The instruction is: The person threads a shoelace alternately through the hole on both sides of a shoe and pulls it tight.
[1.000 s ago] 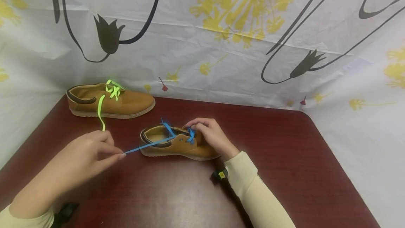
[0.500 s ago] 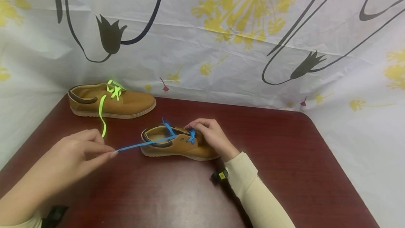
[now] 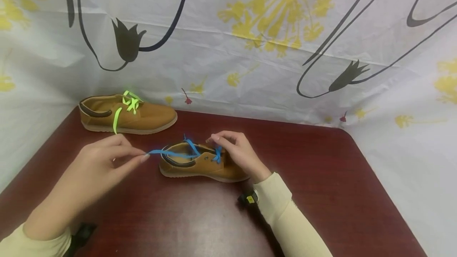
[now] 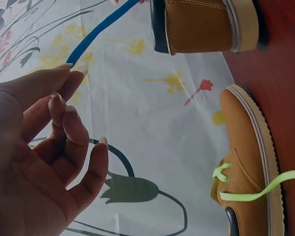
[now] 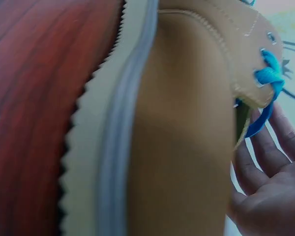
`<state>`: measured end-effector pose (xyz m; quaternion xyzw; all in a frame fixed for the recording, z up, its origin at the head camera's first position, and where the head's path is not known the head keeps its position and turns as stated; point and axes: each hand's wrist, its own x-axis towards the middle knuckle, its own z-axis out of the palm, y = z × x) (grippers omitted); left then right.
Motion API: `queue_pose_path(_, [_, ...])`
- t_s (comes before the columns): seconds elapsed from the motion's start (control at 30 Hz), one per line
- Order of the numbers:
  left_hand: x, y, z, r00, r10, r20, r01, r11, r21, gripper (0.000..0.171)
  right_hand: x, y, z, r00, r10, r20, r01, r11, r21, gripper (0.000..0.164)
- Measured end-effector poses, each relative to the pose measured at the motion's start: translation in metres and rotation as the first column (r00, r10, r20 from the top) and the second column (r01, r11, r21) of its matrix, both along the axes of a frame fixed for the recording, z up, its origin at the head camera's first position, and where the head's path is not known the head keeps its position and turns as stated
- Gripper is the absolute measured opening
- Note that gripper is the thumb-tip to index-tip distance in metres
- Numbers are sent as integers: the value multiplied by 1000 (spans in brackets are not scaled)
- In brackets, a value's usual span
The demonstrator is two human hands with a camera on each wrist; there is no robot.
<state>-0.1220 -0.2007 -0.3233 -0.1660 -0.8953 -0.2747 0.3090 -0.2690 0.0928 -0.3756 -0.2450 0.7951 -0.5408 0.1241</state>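
Note:
A tan shoe (image 3: pixel 189 169) with blue laces stands on the table, its toe to the right. Between thumb and index finger, my left hand (image 3: pixel 103 162) pinches the end of a blue shoelace (image 3: pixel 171 154), which runs slightly slack to the shoe's eyelets. The other lace end lies over the far side of the collar. My right hand (image 3: pixel 240 152) reaches over the front of this shoe, thumb and index finger pinching at the far edge of its lacing flap. In the right wrist view the other fingers (image 5: pixel 273 142) are behind the shoe, beside the crossed blue lace (image 5: pixel 269 76).
Another tan shoe (image 3: pixel 150 118), with neon yellow-green laces (image 3: pixel 132 102), stands at the back left, one lace hanging down its side. The dark red table (image 3: pixel 314 193) meets a white patterned cloth (image 3: pixel 200 50) at the back and sides.
My left hand first draws the blue lace left, then comes back right and up, and the lace loses its tautness. The right hand stays at the shoe, fingertips slightly higher.

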Motion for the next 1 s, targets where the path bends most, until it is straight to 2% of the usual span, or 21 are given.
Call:
queue_pose_path(0.13, [-5,8,5,1000,-14,15,13,1000,21,20,5,-5,11,995,28,-99,-31,999,-24,23])
queue_pose_path(0.23, [-10,16,9,999,-30,18,30,999,25,19,12,-12,23,983,78,-165,-89,994,-63,21])
queue_pose_path(0.37, [-18,28,14,998,-58,-9,58,998,18,18,21,-26,36,963,185,-194,-213,968,-132,24])
queue_pose_path(0.5, [-23,39,17,998,-56,-16,56,998,2,15,26,-39,44,946,264,-190,-295,943,-154,26])
queue_pose_path(0.6, [-30,47,17,999,-40,-23,39,999,-26,10,27,-43,47,953,248,-172,-273,952,-141,26])
queue_pose_path(0.77, [-38,58,12,999,-20,-35,17,998,-63,5,26,-41,46,978,161,-131,-174,979,-103,24])
queue_pose_path(1.0, [-42,67,2,1000,-21,15,22,998,-51,5,23,-33,44,982,165,-89,-173,980,-96,12])
